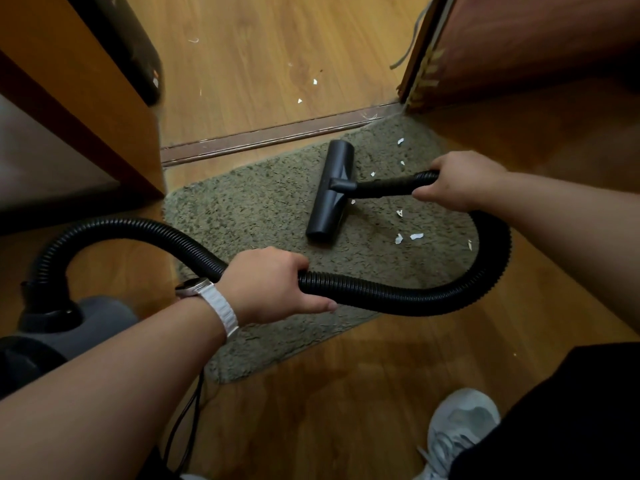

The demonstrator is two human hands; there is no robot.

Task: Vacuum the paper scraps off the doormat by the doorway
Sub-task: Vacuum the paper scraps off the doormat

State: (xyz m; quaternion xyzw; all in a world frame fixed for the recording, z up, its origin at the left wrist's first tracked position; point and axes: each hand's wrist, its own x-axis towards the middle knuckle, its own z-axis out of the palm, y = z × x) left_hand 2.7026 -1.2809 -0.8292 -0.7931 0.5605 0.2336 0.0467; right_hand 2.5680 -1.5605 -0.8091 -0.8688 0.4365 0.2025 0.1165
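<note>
A grey-green shaggy doormat [263, 209] lies on the wooden floor just inside the door threshold. The black vacuum floor head [330, 192] rests on the mat's middle. Several white paper scraps [415, 236] lie on the mat to the right of the head. My right hand [464, 180] grips the hose end just behind the head. My left hand [273, 284] grips the ribbed black hose [433, 299] nearer me. The hose loops across the mat's near side between the two hands.
The grey vacuum body [79, 323] sits on the floor at the lower left, with a thin black cord [188, 420] hanging by it. A wooden door [519, 46] stands at the upper right and a cabinet [69, 98] at the left. More scraps [300, 100] lie beyond the threshold strip [277, 135]. My shoe [457, 431] is at the bottom right.
</note>
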